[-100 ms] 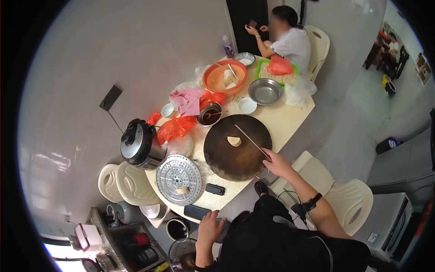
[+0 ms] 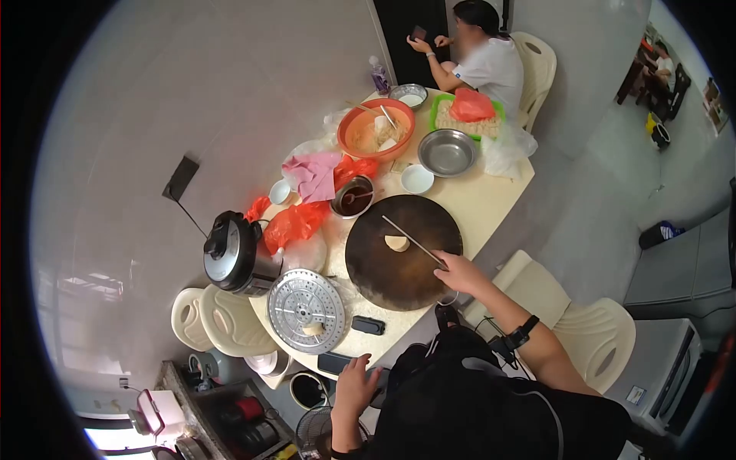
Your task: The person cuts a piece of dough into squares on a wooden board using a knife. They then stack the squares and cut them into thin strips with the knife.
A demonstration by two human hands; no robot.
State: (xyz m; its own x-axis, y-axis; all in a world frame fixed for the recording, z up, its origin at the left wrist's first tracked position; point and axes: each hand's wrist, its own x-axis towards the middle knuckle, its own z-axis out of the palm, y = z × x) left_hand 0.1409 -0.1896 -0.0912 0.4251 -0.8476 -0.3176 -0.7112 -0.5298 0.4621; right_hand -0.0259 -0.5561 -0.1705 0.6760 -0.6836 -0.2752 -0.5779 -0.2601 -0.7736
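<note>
My right hand (image 2: pixel 458 272) is closed round the handle of a knife (image 2: pixel 412 240), seen nearly edge-on as a thin grey strip. The blade reaches over the round dark chopping board (image 2: pixel 376 280), right beside a pale piece of dough (image 2: pixel 397 243) lying there. My left hand (image 2: pixel 355 387) holds nothing, fingers apart, at the near table edge by a dark phone (image 2: pixel 334 363). Left of the board lies a round perforated steamer tray (image 2: pixel 291 295) with another pale dough piece (image 2: pixel 313 328) on it.
Beyond the board stand a bowl of dark sauce (image 2: pixel 360 189), a white bowl (image 2: pixel 417 179), a steel basin (image 2: pixel 447 152) and an orange basin (image 2: pixel 343 126). A pressure cooker (image 2: pixel 230 257) is at left. A small black case (image 2: pixel 368 325) lies nearby. Another person (image 2: pixel 491 65) sits at the far end.
My right hand has moved slightly left and up with the knife, bringing the blade nearer the dough. The view has shifted a little; my left hand stays by the table edge.
</note>
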